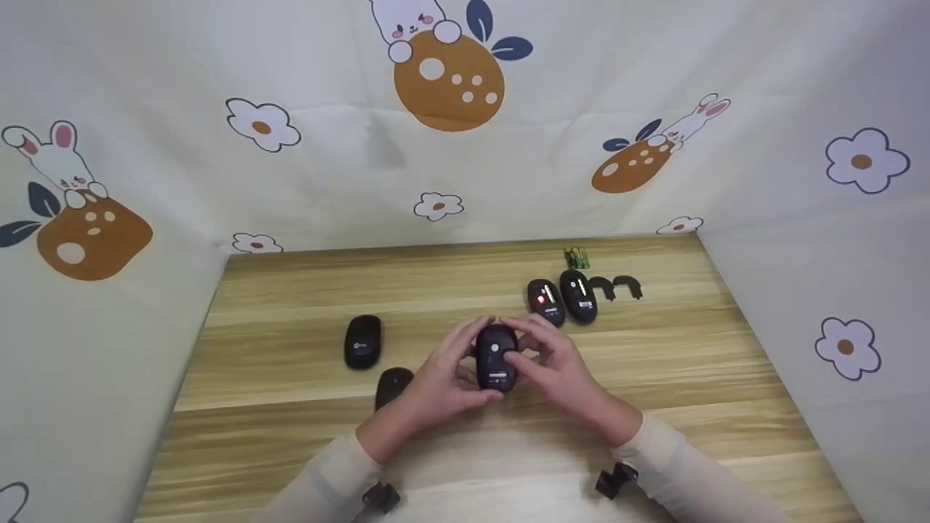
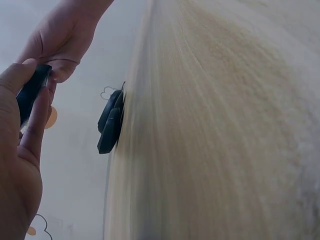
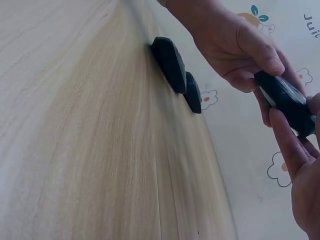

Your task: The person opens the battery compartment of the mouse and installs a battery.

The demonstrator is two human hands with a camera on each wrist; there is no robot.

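Observation:
A black computer mouse [image 1: 497, 370] is held above the table with its underside, a pale round spot and a label, facing up. My left hand [image 1: 445, 381] grips its left side, thumb by the near end and fingers towards the far end. My right hand [image 1: 563, 367] holds it from the right, thumb pressed on the underside and fingers at the far end. Both wrist views show the held mouse [image 2: 34, 95] between the two hands, clear of the tabletop. In the right wrist view the left hand [image 3: 235, 47] pinches one end of it.
Two overturned mice lie back right, the left mouse [image 1: 545, 301] glowing red, the other mouse [image 1: 579, 298] beside curved dark covers [image 1: 626, 285]. Several batteries [image 1: 577, 258] lie behind them. Left of my hands are two upright mice, one mouse [image 1: 362, 341] farther back, another mouse [image 1: 393, 385] partly behind my forearm.

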